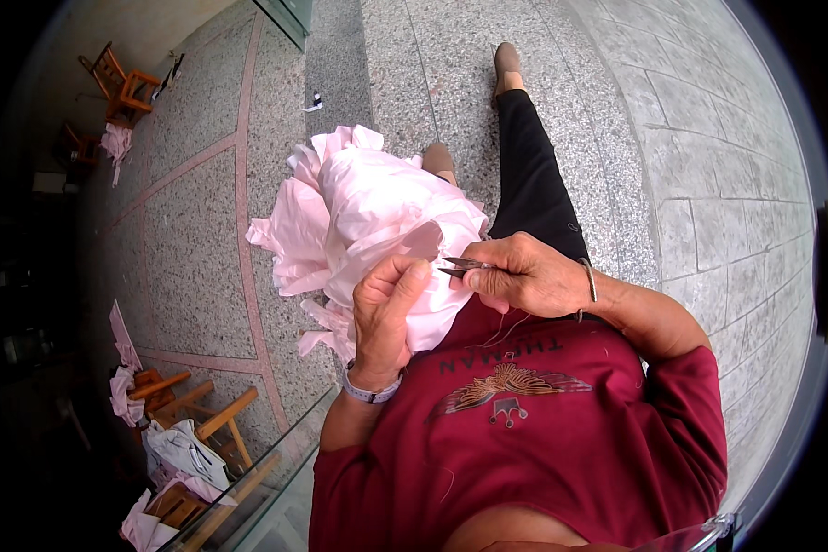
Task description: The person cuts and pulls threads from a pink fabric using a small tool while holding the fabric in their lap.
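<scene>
A large bundle of pale pink fabric (368, 207) lies across my lap and spreads to the left. My left hand (388, 299) pinches an edge of this fabric between thumb and fingers. Close beside it, my right hand (520, 271) grips small dark thread snips (454, 268). The two pointed blades stand apart and point left toward the pinched edge; whether they touch the fabric I cannot tell. Loose threads hang below my right hand over the dark red shirt (524, 460).
Wooden chairs (124, 87) stand at the far left, with pink cloth (117, 143) by them. At the lower left are wooden stools (225, 414), a pale bag (186, 451) and more pink cloth. A glass panel edge (285, 469) is near my left elbow. A small object (315, 102) lies on the speckled floor.
</scene>
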### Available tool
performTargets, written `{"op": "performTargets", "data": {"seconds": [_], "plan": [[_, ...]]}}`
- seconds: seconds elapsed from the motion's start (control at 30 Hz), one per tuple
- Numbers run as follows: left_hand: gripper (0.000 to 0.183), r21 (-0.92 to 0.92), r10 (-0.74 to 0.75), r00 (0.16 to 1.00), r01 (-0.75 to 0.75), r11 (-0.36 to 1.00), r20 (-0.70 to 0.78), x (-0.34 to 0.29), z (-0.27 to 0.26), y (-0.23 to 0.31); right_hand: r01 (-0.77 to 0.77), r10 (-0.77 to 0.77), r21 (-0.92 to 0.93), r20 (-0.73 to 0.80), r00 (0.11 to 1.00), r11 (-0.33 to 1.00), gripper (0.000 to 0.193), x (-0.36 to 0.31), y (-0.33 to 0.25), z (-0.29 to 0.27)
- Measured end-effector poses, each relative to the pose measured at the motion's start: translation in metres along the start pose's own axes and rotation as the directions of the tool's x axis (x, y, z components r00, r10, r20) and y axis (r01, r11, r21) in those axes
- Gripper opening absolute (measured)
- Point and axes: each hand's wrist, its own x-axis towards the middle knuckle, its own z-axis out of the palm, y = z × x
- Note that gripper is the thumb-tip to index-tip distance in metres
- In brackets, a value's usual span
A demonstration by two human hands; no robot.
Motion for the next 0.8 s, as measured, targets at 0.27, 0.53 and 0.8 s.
{"op": "performTargets", "data": {"seconds": [0.27,0.53,0.8], "plan": [[0.013,0.009,-0.006,1.0,0.006,1.0,0.004,0.0,0.0,0.0,0.018,-0.018,-0.008,-0.027,0.999,1.0,0.026,0.0,-0.002,0.0],[0.012,-0.015,-0.018,0.998,0.019,1.0,0.052,0.0,0.002,-0.004,-0.05,0.021,0.276,0.108,0.994,0.96,0.027,0.003,0.001,-0.001],[0.012,0.109,0.094,0.989,-0.107,0.988,0.115,0.002,0.008,-0.004,-0.234,0.029,0.539,0.362,0.932,0.809,0.024,0.014,0.024,-0.012]]}}
